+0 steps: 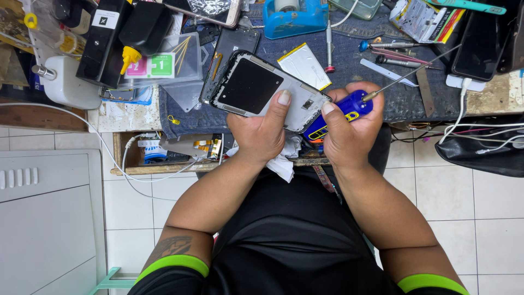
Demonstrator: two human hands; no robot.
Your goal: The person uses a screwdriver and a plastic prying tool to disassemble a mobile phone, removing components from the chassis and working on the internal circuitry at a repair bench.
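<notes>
An opened phone body [262, 90] is held over a cluttered counter [415, 104] by two bare hands, seen from above

The left hand [262, 131] is closed on the phone's lower edge, thumb pressed on its pale inner frame; the right hand [349, 128] is wrapped around a blue-handled screwdriver [355, 106], its thin shaft aimed away from the phone. The back cover appears already off, with the dark inner panel exposed. A loose silver battery [304, 65] and other tools [393, 54] lie just beyond, so work inside seems part done

— What's on the bench [128, 116]?
— Denim cloth [349, 65] across it, crowded: blue tape dispenser [295, 16], screwdrivers [396, 54], flat silver battery [304, 65], black glue bottle [143, 30], white charger [68, 82].
</notes>
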